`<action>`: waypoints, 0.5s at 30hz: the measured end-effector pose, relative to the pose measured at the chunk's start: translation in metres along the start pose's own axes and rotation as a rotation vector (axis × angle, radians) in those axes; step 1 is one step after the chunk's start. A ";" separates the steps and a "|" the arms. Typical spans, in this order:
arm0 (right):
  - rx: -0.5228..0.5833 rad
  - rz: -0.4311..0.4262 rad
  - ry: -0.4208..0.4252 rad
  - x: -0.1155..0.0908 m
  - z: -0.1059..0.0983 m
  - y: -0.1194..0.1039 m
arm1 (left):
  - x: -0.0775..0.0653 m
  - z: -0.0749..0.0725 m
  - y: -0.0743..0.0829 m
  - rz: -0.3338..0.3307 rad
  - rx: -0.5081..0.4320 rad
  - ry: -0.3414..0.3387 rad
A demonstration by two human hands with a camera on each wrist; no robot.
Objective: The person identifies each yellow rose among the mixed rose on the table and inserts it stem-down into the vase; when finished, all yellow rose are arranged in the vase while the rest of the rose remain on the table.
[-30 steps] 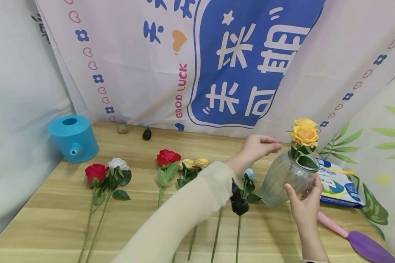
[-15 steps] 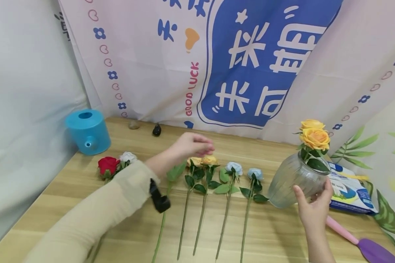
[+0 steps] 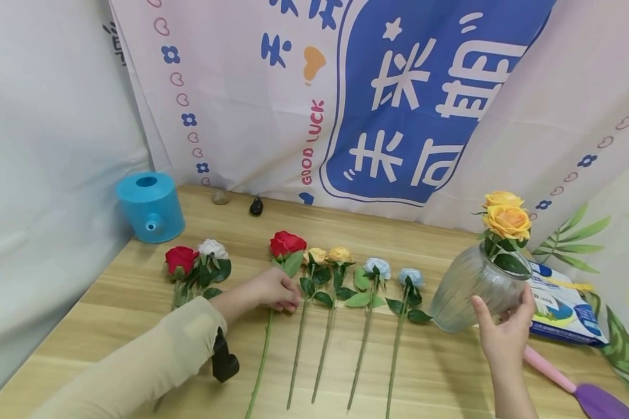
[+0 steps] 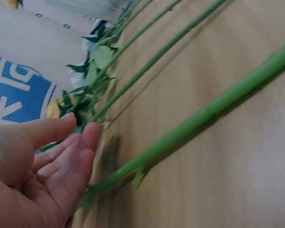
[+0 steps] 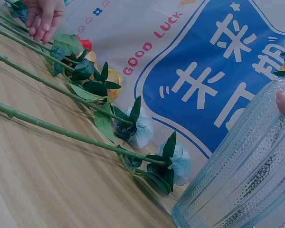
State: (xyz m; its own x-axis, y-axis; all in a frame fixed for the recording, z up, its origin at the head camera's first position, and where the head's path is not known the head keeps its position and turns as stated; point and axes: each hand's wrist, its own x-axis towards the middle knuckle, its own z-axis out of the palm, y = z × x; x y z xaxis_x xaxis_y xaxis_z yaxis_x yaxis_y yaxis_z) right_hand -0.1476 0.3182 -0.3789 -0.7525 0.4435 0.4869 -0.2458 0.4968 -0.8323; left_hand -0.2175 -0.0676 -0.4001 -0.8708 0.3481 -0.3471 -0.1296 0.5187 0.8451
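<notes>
The left hand [image 3: 275,289] rests on the worktop [image 3: 451,372], fingers loosely curled at the red rose [image 3: 285,244] stem, not yet pinching; the right hand [image 3: 505,334] cups the tilted vase [image 3: 469,291]; a loose hold could tip it.

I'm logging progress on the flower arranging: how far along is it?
Done: yellow roses stand in the glass vase, which the right hand holds tilted. In hand: the left hand rests on the red rose's stem. Left: seven roses lie on the table.
</notes>
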 end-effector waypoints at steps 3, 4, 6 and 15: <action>-0.005 0.003 -0.004 0.000 -0.001 0.001 | 0.005 0.009 -0.001 -0.018 0.027 0.008; -0.002 0.002 -0.007 0.000 -0.001 0.001 | 0.006 0.011 0.000 -0.023 0.035 0.014; -0.002 0.004 -0.011 0.001 -0.001 0.002 | 0.008 0.014 0.001 -0.032 0.047 0.029; 0.008 0.015 -0.015 0.001 -0.001 0.004 | 0.012 0.025 0.006 -0.019 0.075 0.067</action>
State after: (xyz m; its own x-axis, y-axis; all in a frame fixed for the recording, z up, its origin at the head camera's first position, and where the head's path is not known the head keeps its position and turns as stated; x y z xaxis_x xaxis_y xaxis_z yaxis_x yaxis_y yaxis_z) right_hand -0.1487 0.3216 -0.3815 -0.7650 0.4399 0.4703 -0.2391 0.4841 -0.8417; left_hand -0.2168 -0.0412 -0.4090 -0.8986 0.2858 -0.3330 -0.1130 0.5825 0.8049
